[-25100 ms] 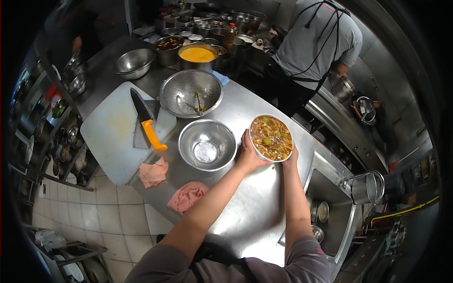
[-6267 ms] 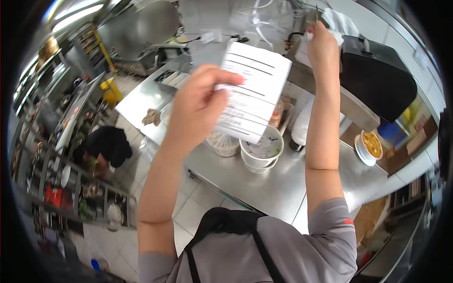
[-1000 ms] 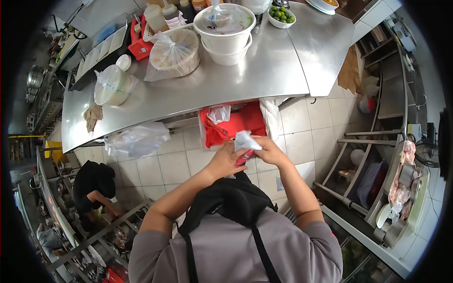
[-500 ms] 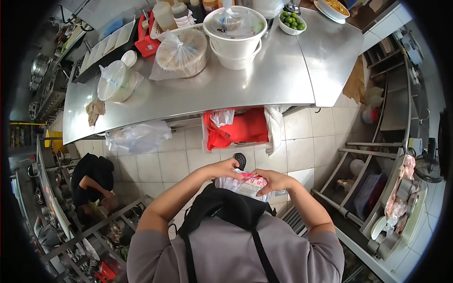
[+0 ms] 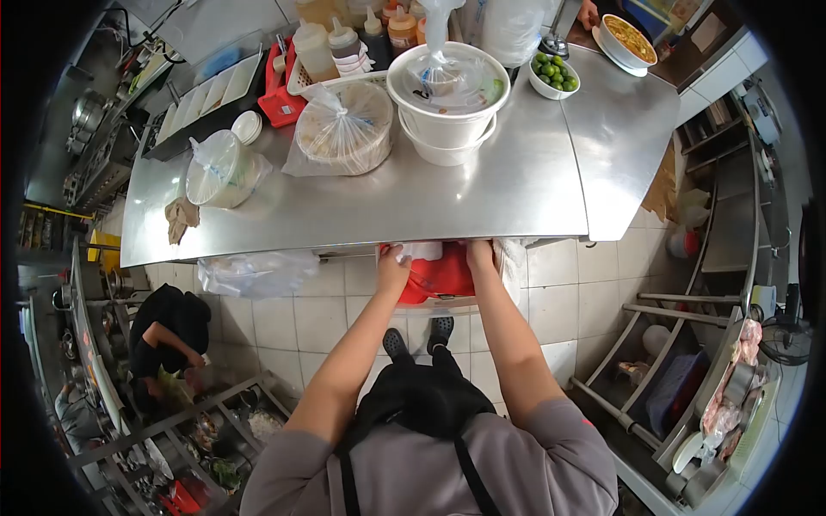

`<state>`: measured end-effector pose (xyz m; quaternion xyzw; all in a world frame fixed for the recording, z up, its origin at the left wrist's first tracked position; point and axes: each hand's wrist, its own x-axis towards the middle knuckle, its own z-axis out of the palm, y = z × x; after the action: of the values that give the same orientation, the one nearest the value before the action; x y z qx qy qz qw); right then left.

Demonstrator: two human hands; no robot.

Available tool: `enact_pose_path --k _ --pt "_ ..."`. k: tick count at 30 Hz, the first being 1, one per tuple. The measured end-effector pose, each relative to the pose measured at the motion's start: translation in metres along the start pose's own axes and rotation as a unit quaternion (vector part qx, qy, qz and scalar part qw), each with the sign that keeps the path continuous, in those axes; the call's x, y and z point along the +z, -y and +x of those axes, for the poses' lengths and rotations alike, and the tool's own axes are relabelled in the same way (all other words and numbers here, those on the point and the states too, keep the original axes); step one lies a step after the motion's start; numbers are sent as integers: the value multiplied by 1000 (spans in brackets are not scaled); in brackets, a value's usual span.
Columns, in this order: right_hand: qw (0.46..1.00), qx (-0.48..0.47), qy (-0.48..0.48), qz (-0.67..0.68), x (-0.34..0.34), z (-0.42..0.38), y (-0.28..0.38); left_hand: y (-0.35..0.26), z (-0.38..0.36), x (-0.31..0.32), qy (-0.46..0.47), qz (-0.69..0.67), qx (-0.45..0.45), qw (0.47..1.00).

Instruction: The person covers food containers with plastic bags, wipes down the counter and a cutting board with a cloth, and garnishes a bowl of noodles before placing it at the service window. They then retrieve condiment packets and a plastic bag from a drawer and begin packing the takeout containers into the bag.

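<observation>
Both my arms reach forward to an under-counter drawer point(image 5: 443, 308) holding a red plastic bag or liner point(image 5: 434, 279). My left hand point(image 5: 394, 265) is at the drawer's left side, its fingers curled next to a white item point(image 5: 422, 250). What those fingers hold, if anything, cannot be made out. At the drawer's right side is my right hand point(image 5: 480, 253), its fingers mostly hidden under the counter's edge. A white cloth point(image 5: 514, 262) hangs just right of it.
Above the drawer runs a steel counter point(image 5: 387, 206) bearing lidded white buckets point(image 5: 447, 103), a plastic-wrapped tub point(image 5: 344, 129), a bowl of limes point(image 5: 553, 76) and sauce bottles point(image 5: 348, 47). Another person point(image 5: 172, 331) crouches at left. Someone's hand point(image 5: 588, 14) is near a soup bowl point(image 5: 626, 43).
My hands have moved forward from my waist to the drawer. The white packet with red print that was between them is no longer visible there. Both my shoes now show.
</observation>
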<state>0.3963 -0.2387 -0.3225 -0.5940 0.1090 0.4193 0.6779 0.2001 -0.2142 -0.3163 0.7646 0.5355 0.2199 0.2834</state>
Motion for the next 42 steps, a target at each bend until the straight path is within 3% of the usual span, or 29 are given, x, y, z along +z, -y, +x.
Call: enact_pose_path --k 4,6,7,9,10,11,12,13,15,18,21,24,25,26,27,29,31,32,35,36,37,39,40,42 --pt "1000 24 -4 -2 23 51 11 -30 -16 -36 -52 -172 -102 979" --pt "995 10 23 -101 18 55 11 -35 -26 -48 -35 -235 -146 960" --pt "983 -4 43 -181 11 51 8 -31 -31 -49 -21 -293 -226 929" --pt "842 -116 122 -512 -16 25 1 -20 -37 -49 7 -399 -374 837" --pt "796 -215 92 -559 -33 -8 -5 -18 -39 -53 7 -454 -371 810" --pt "800 -368 -6 -474 -37 -37 -14 -17 -43 -57 6 -509 -368 779" --pt "772 -392 -92 -492 -40 -61 -24 -16 -48 -60 4 -561 -364 744" --pt "830 -342 -12 -440 -49 -68 -33 -12 -53 -64 36 -586 -360 725" --pt "910 -98 119 -385 -65 -49 -76 -2 -60 -73 101 -632 -346 686" --pt "949 111 154 -253 -42 -72 -59 8 -74 -73 141 -714 -359 585" --pt "915 192 249 -251 -30 -95 -4 2 -80 -80 122 -708 -344 604" --pt "935 125 312 -116 -39 -99 -18 -43 -80 -82 93 -517 -236 818" --pt "938 107 327 -53 -38 -106 -21 -51 -80 -79 128 -306 -120 936" --pt "934 159 321 -3 -38 -114 -23 -65 -81 -68 83 -233 46 968" --pt "925 210 314 46 -36 -122 -26 -78 -84 -60 102 -114 113 982" --pt "941 225 252 27 -30 -146 -5 -113 -87 -64 115 54 166 978" --pt "967 104 217 -79 -41 -148 1 -111 -94 -60 191 25 230 954" --pt "974 107 200 -25 -54 -137 -10 -112 -97 -59 228 10 260 938" --pt "989 59 123 57 -82 -128 -12 -108 -101 -64 267 -156 201 929" --pt "991 40 124 41 -89 -128 -9 -113 -100 -59 154 -66 202 965" --pt "992 21 124 24 -94 -134 -4 -113 -99 -52 178 -158 114 965" --pt "961 17 175 -212 -100 -151 9 -104 -98 -31 217 -332 -72 915" --pt "943 8 201 -266 -102 -149 6 -101 -98 -26 208 -307 -68 926" --pt "948 -18 217 -234 -108 -148 1 -92 -100 -17 260 -384 -110 879"
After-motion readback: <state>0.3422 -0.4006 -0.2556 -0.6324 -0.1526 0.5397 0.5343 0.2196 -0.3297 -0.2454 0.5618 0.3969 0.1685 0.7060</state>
